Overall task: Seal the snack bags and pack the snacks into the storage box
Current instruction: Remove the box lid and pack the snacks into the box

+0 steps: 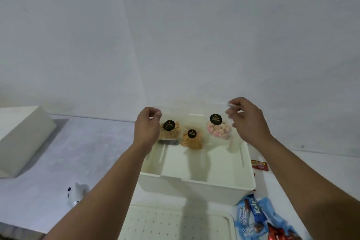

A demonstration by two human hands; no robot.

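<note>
I hold a clear plastic bag stretched between both hands above the open white storage box. Inside the bag hang three small snack packs with black round labels: a tan one at the left, an orange one in the middle, and one with pink and white pieces at the right. My left hand pinches the bag's top left corner. My right hand pinches its top right corner. The box interior looks bare.
The box's white lid with small dots lies in front of the box. Blue and red wrapped snacks sit at the lower right, and a red sachet lies right of the box. A white block stands at the left, a small white object nearby.
</note>
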